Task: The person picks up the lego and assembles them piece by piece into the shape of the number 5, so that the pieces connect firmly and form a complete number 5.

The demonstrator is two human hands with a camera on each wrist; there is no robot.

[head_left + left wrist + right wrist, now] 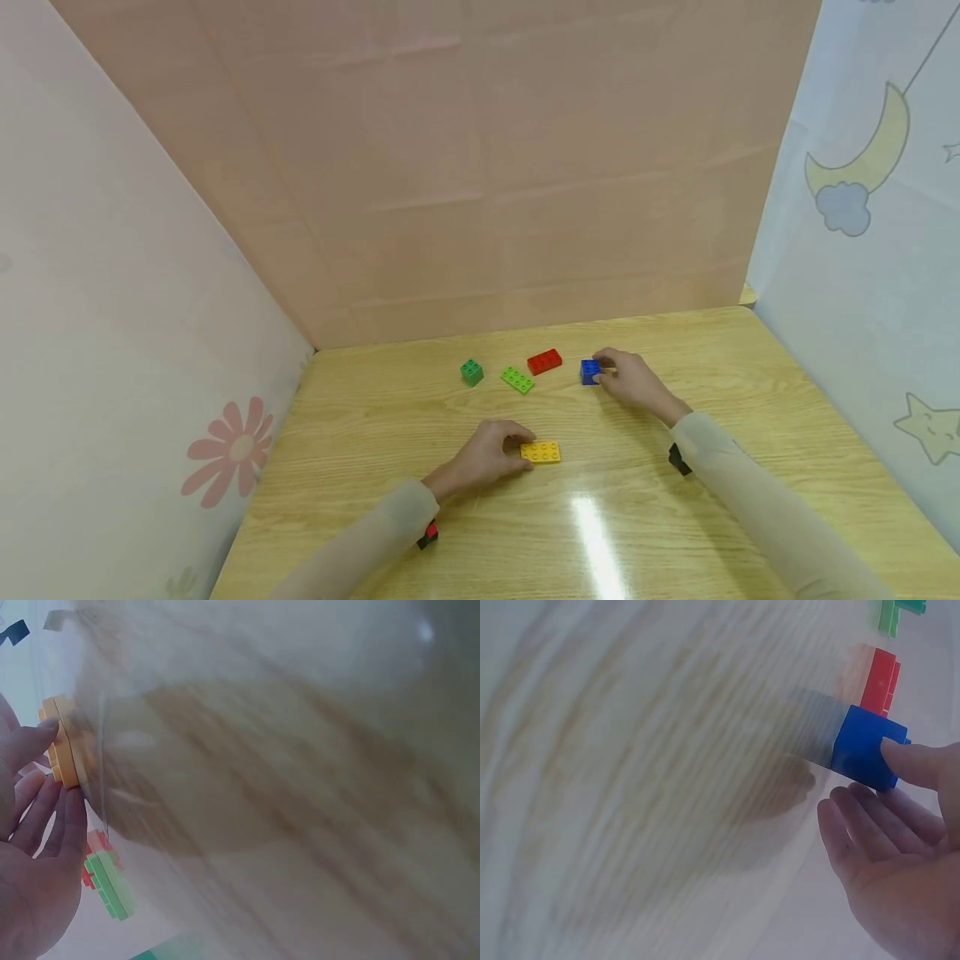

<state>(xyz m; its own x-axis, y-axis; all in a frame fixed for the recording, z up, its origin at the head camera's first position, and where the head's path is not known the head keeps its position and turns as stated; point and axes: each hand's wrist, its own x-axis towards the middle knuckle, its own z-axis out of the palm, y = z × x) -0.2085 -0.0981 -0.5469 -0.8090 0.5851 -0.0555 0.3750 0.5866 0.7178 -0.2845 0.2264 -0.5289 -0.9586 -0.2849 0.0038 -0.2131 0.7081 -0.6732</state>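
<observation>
My left hand [486, 455] pinches a yellow toy building brick [541, 452] near the middle of the wooden table, thumb on the near side and a finger on the far side. The same yellow brick [64, 742] shows at the left edge of the left wrist view, the thumb against its studded side. Farther back and to the right, my right hand [633, 382] holds a blue brick [590, 372] between thumb and fingers. In the right wrist view the thumb presses on the blue brick [866, 748], with fingertips under its lower edge.
A red brick [544, 362] lies left of the blue one. Beside it are a thin light-green brick [517, 380] and a squarish dark-green brick [472, 372]. A brown panel [480, 183] rises along the table's back edge, and patterned walls flank both sides.
</observation>
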